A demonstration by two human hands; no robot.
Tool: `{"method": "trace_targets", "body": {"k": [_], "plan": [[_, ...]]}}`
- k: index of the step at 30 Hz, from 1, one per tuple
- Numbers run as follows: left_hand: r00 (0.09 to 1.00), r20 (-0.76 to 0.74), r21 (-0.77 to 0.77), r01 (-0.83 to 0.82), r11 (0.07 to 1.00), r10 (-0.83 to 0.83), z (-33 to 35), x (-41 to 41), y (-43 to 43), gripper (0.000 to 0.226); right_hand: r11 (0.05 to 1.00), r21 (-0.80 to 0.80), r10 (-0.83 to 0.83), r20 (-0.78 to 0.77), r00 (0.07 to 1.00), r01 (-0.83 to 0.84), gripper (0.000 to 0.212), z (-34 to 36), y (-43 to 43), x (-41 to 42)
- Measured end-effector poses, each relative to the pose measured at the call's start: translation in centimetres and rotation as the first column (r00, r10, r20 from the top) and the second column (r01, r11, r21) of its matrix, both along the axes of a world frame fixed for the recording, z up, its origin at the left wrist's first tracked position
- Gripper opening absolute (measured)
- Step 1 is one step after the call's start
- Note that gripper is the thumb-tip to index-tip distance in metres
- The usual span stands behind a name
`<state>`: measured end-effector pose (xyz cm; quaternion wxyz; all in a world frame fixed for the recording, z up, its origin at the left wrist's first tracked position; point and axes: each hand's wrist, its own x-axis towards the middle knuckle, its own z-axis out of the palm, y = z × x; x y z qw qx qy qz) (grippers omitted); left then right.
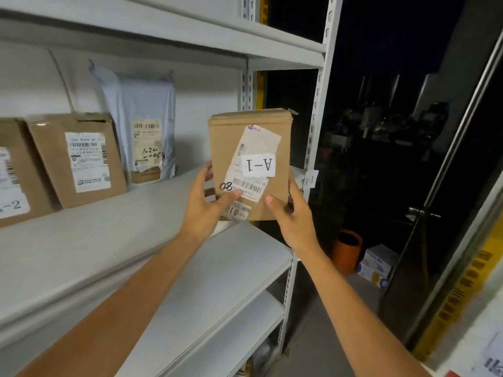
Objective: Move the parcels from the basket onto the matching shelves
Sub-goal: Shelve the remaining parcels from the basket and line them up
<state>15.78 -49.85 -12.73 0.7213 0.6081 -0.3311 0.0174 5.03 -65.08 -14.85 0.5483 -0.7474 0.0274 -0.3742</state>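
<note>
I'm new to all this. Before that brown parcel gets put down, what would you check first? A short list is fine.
1. Grip: the left hand and the right hand both hold the parcel at its lower end: ok.
2. Match: the parcel's label reads A-1, and so does the shelf tag: ok.
3. Label the right way up: not ok, it is upside down.
4. Room: the shelf is bare beside the hands: ok.
5. Neighbours: the grey bag stands apart, to the left: ok.
6. Parcel's bottom edge on the shelf: cannot tell, the hands hide it.
</note>
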Motion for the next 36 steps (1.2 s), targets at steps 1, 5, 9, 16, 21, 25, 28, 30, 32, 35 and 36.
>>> {"method": "trace_targets", "body": {"k": [1, 5, 9, 16, 21, 25, 28, 30, 32, 35, 36], "plan": [[1.0, 0.016, -0.003, -0.012, 1.0, 0.012, 0.3, 1.0, -0.4, 0.066, 1.0, 0.014, 0.0, 0.007, 1.0, 0.0, 0.066, 0.1, -0.5, 1.3], [0.998, 0.04, 0.031, -0.044, 0.999, 0.043, 1.1, 6.0, -2.2, 0.065, 0.999, 0.023, 0.027, -0.002, 1.0, -0.027, 0.064, 0.3, -3.0, 7.3], [0.996, -0.02, 0.032, -0.084, 0.996, 0.084, 1.8, 10.3, -4.2, 0.069, 0.994, 0.035, 0.103, -0.011, 0.995, -0.102, 0.065, 0.9, -5.9, 13.0], [0.973, -0.23, -0.081, -0.035, 0.996, 0.016, 2.1, 15.1, -8.2, 0.053, 0.987, 0.068, 0.144, 0.006, 0.99, -0.144, 0.063, 3.3, -9.9, 20.6], [0.931, -0.354, -0.288, -0.013, 0.957, -0.094, 1.4, 17.6, -11.4, 0.035, 0.812, 0.494, 0.272, 0.155, 0.95, -0.313, 0.081, 3.6, -11.4, 23.9], [0.883, -0.441, -0.356, -0.01, 0.934, -0.159, 1.9, 18.7, -14.4, 0.045, 0.754, 0.45, 0.497, 0.088, 0.863, -0.479, 0.089, 2.5, -10.9, 25.9], [0.854, -0.5, -0.298, -0.017, 0.954, -0.141, 2.8, 20.0, -15.3, 0.043, 0.757, 0.485, 0.435, 0.126, 0.891, -0.438, 0.086, 2.9, -11.7, 27.2], [0.816, -0.578, -0.163, -0.138, 0.977, 0.019, 3.4, 20.8, -15.5, 0.053, 0.763, 0.529, 0.349, 0.147, 0.926, -0.372, 0.078, 3.9, -12.2, 28.1], [0.701, -0.612, 0.105, -0.388, 0.916, 0.367, 3.6, 21.6, -15.7, 0.082, 0.808, 0.508, 0.264, 0.138, 0.955, -0.297, 0.075, 4.9, -12.3, 29.0], [0.656, -0.308, 0.219, -0.656, 0.723, 0.689, 4.1, 23.0, -15.2, 0.11, 0.849, 0.472, 0.19, 0.15, 0.97, -0.239, 0.077, 5.3, -12.6, 30.1], [0.685, -0.14, 0.165, -0.696, 0.699, 0.715, 4.3, 23.9, -14.9, 0.11, 0.859, 0.456, 0.185, 0.151, 0.971, -0.234, 0.077, 5.4, -13.0, 30.2]]}}
